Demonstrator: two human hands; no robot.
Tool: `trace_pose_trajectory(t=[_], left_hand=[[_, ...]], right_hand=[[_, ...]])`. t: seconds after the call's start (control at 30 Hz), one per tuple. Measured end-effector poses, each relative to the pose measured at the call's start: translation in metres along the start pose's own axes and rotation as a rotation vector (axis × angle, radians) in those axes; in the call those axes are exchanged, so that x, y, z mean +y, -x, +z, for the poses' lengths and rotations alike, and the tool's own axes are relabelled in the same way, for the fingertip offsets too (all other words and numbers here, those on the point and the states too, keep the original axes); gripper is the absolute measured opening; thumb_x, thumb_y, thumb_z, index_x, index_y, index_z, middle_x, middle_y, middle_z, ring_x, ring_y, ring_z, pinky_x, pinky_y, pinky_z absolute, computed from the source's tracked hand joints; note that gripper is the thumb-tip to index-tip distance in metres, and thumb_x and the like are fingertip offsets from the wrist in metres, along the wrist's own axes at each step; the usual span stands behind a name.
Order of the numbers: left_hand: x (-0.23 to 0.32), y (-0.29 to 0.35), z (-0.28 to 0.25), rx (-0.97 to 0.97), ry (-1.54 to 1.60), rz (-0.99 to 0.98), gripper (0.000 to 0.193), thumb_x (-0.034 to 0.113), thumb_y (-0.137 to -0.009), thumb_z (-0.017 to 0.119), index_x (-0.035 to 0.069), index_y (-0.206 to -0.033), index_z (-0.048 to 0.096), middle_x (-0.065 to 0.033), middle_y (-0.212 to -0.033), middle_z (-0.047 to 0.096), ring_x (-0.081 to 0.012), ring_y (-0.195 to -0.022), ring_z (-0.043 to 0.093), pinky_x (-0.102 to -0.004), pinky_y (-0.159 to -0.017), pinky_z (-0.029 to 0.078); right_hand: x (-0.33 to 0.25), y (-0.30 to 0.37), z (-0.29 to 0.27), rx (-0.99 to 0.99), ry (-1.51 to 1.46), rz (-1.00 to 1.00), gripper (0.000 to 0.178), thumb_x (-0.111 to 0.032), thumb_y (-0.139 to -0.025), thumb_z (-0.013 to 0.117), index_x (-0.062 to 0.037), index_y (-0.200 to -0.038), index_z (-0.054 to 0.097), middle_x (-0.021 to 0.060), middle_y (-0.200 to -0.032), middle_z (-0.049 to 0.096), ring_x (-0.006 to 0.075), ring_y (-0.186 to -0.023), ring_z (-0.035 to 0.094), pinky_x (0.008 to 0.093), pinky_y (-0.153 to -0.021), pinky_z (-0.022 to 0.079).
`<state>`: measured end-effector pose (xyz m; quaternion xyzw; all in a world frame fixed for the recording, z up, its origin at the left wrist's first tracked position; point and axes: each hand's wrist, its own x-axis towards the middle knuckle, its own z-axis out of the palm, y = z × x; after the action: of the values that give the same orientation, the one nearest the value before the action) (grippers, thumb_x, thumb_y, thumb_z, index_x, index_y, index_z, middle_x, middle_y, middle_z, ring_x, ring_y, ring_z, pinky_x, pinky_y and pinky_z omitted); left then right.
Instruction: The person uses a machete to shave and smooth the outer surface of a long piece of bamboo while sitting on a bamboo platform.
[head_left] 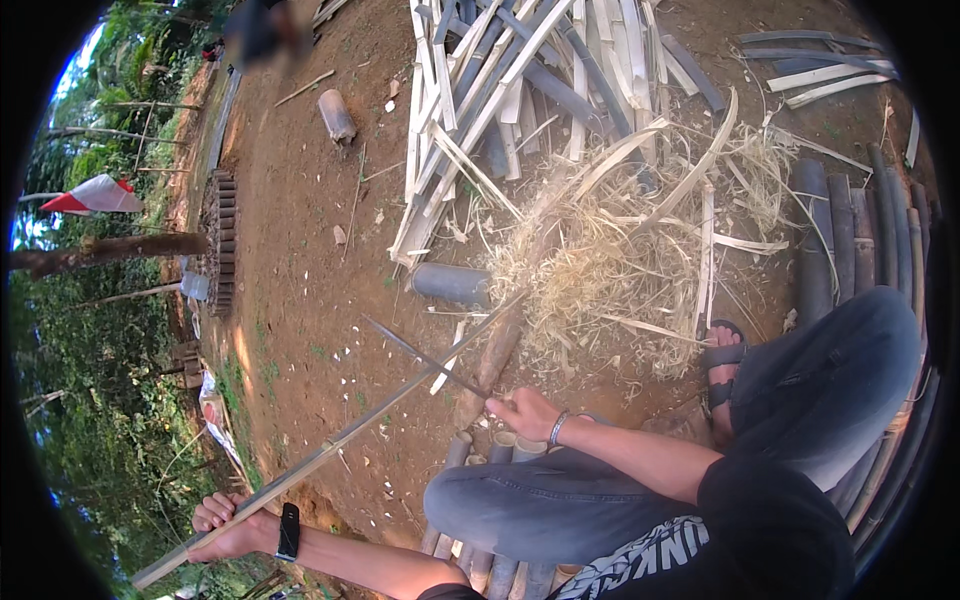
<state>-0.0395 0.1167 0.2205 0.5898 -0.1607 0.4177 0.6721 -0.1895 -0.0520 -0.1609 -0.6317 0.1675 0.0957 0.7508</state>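
My left hand (232, 528) is closed around the lower end of a long split bamboo strip (350, 432). The strip slants up to the right, and its far end reaches the pile of shavings (600, 270). In my right hand (524, 416) is a knife (420, 352) with a long, dark, narrow blade, its handle hidden in my fist. The blade points up and left and crosses the strip about midway. Whether its edge touches the strip I cannot tell.
Split bamboo slats (520, 80) lie heaped beyond the shavings. A short bamboo section (450, 284) rests beside them, and another (337, 116) lies farther off. Bamboo poles (840, 230) line the right side. A red and white flag (95, 196) hangs at left. A blurred person (262, 35) is at the top.
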Motion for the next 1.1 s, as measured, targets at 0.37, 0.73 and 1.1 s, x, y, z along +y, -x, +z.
trace_pose_trajectory(t=[0.37, 0.73, 1.1], left_hand=[[-0.008, -0.009, 0.008, -0.021, -0.023, -0.005, 0.062, 0.064, -0.093, 0.025, 0.011, -0.063, 0.034, 0.0004, -0.051, 0.028, -0.0103, -0.042, 0.028, -0.0211, -0.036, 0.024], [-0.002, -0.007, 0.031, -0.045, -0.046, -0.007, 0.064, 0.064, -0.094, 0.022, 0.011, -0.061, 0.035, -0.0006, -0.050, 0.030, -0.0108, -0.041, 0.030, -0.0207, -0.033, 0.026], [-0.002, 0.000, 0.060, 0.287, -0.268, 0.025, 0.060, 0.066, -0.090, 0.036, 0.010, -0.067, 0.037, -0.0030, -0.057, 0.036, -0.0135, -0.047, 0.039, -0.0231, -0.040, 0.034]], right_hand=[[0.018, -0.017, -0.027, 0.104, 0.082, 0.153, 0.074, -0.072, -0.085, 0.041, -0.0082, -0.047, 0.037, 0.0028, -0.047, 0.039, 0.0164, -0.042, 0.037, 0.0414, -0.042, 0.032], [0.070, -0.028, -0.016, 0.219, -0.002, 0.133, 0.076, -0.072, -0.086, 0.038, -0.0094, -0.044, 0.039, 0.0012, -0.042, 0.038, 0.0152, -0.038, 0.037, 0.0393, -0.040, 0.033], [-0.003, -0.018, 0.000, 0.131, -0.067, 0.041, 0.075, -0.069, -0.088, 0.038, -0.0062, -0.047, 0.041, 0.0037, -0.043, 0.042, 0.0158, -0.039, 0.043, 0.0410, -0.041, 0.037]])
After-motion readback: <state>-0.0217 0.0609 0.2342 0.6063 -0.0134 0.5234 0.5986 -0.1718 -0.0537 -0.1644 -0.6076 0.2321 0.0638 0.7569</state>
